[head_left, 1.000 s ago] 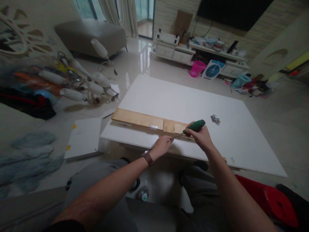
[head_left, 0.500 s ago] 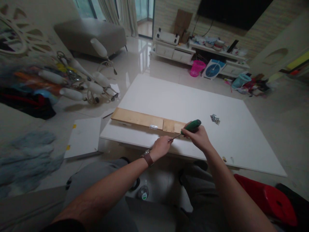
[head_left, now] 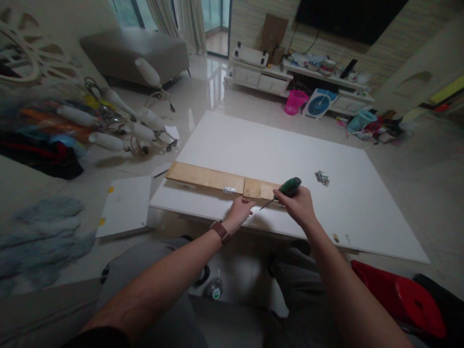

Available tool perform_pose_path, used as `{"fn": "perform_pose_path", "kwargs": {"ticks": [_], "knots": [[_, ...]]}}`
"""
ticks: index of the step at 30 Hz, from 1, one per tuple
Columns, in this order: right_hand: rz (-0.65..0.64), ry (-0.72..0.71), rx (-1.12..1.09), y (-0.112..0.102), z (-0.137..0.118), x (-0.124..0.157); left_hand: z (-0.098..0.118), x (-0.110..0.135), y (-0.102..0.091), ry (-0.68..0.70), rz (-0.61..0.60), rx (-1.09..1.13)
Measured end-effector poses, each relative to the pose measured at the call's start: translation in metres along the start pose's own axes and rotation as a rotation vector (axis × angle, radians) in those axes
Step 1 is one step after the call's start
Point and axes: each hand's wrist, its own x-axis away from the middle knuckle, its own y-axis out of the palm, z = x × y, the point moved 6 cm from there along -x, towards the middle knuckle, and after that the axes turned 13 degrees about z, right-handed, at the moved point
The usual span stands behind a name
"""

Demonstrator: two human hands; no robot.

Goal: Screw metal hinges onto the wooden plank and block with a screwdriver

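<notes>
My right hand (head_left: 299, 207) is closed round the green handle of a screwdriver (head_left: 287, 188), whose metal shaft slants down to the left. My left hand (head_left: 239, 210), a brown watch on its wrist, has its fingers pinched near the front edge of a long wooden board (head_left: 203, 177); whether it holds anything is hidden. The board lies on a large white panel (head_left: 275, 150), with a small metal hinge (head_left: 229, 189) on its near edge, just left of my left hand. A little heap of metal screws or fittings (head_left: 322, 178) lies on the panel beyond my right hand.
A smaller white panel (head_left: 125, 205) lies on the floor at the left. Beyond it is a chandelier with white lamp arms (head_left: 119, 123). A red stool (head_left: 398, 297) stands at my right knee. A pink basket (head_left: 295, 102) and a fan (head_left: 319, 104) stand by the far TV cabinet.
My left hand has let go of the screwdriver's tip and moved up to the board's edge near the hinge. My right hand has drawn slightly left and back with the screwdriver.
</notes>
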Motion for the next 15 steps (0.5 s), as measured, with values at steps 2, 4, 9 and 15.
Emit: {"fn": "perform_pose_path", "kwargs": {"ticks": [2, 4, 9, 15], "knots": [[0.040, -0.006, 0.005, -0.002, -0.001, 0.000, -0.002, -0.002, 0.002, -0.115, 0.011, 0.199], [0.073, -0.003, 0.008, -0.005, 0.000, -0.001, -0.001, -0.004, 0.004, -0.176, 0.045, 0.339], [0.133, 0.006, 0.027, -0.011, 0.004, -0.001, -0.001, -0.008, 0.006, -0.257, 0.116, 0.479], [0.206, 0.056, 0.058, -0.020, 0.004, -0.001, 0.005, -0.002, 0.007, -0.146, 0.145, 0.457]]}}
